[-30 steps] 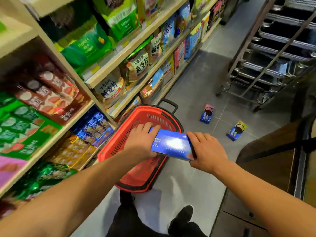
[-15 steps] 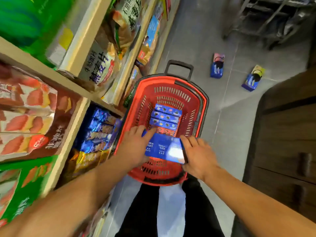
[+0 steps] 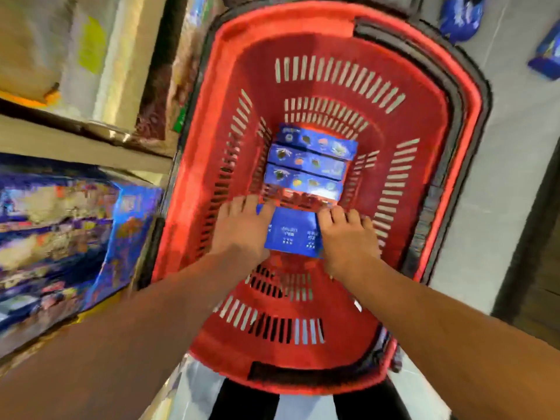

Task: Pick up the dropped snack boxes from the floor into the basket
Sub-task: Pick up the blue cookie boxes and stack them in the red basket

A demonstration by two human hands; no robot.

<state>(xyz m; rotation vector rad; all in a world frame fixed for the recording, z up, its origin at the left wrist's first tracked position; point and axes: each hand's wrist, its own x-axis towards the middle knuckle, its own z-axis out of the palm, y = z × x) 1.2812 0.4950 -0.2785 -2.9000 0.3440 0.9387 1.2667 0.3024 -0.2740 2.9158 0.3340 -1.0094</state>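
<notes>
1. Shelf goods (image 3: 57, 225) at left: motion-blurred, labels unreadable.
2. Blue box (image 3: 292, 234): both ends covered by the left hand (image 3: 239, 228) and right hand (image 3: 348, 237); print too small to read.
3. Two floor boxes (image 3: 459, 16) (image 3: 547, 56) cut by frame edges (top, right).
4. Basket (image 3: 466, 122) far rim cropped.

This is a shop aisle, a small grocery or convenience store. A red plastic shopping basket (image 3: 454, 153) with slotted walls and a black handle folded along its rim stands on a grey tiled floor (image 3: 515, 147). Just to its left runs a light-coloured retail shelving unit (image 3: 75, 147), its tiers packed with bagged and boxed snacks (image 3: 60, 237), blurred here. Identical blue snack boxes (image 3: 306, 163) lie in a row in the basket, and two more blue packages (image 3: 457, 13) lie on the floor beyond it.
</notes>
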